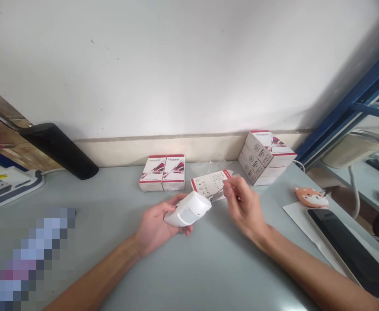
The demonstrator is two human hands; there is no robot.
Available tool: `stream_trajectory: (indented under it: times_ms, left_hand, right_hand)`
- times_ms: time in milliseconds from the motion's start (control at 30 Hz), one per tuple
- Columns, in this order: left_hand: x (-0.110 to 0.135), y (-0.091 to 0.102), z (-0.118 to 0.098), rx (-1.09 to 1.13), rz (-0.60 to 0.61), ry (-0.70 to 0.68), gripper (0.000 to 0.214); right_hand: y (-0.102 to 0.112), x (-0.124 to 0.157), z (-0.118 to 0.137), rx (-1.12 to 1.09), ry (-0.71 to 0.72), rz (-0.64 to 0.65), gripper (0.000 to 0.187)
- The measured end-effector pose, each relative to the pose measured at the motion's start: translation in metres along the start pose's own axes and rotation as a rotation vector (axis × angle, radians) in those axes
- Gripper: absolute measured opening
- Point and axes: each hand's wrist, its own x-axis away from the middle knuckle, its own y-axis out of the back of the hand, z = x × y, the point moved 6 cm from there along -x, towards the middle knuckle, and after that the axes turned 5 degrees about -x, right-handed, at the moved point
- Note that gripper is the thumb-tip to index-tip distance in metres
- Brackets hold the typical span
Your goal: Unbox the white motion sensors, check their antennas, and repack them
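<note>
My left hand (158,224) is wrapped round a white motion sensor (189,211), its curved body with a pale grey window facing up, held tilted above the table. To the right of it, my right hand (245,207) is closed in a pinch, raised and apart from the sensor. Whatever those fingers hold, if anything, is too small or hidden to make out. Just behind both hands lies a flattened-looking white and red carton (208,183), printed with small symbols and partly covered by the sensor and my right hand.
Two white and red boxes (162,172) stand side by side near the wall. More such boxes (265,157) are stacked to the right. Clear plastic wrap lies between them. A phone-like black device (348,246), an orange animal-faced item (311,197), a power strip (11,185) and a black lamp head (59,149) flank the table.
</note>
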Motion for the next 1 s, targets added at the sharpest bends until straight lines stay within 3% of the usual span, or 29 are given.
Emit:
stream_trajectory:
  times_ms: [233,467,600,867,1000]
  left_hand:
    - [0.007,-0.008,-0.002,-0.131,0.054,-0.094,0.042]
    - [0.015,-0.023,-0.008,-0.135,0.114,-0.096,0.042]
    - [0.018,-0.026,-0.004,-0.153,0.13,-0.084,0.042]
    - [0.015,-0.026,0.007,-0.11,0.153,-0.071,0.042]
    - [0.012,-0.029,0.006,-0.028,0.105,-0.078,0.044]
  right_hand:
    - [-0.027,0.018,0.007,-0.165,-0.037,0.345,0.025]
    - [-0.02,-0.001,0.019,-0.649,-0.3,0.647,0.037]
    - [-0.018,-0.006,0.022,-0.784,-0.366,0.784,0.04]
    - [-0.02,-0.001,0.013,-0.777,-0.414,0.924,0.039]
    - [-0.015,-0.011,0.012,-0.643,-0.376,0.72,0.04]
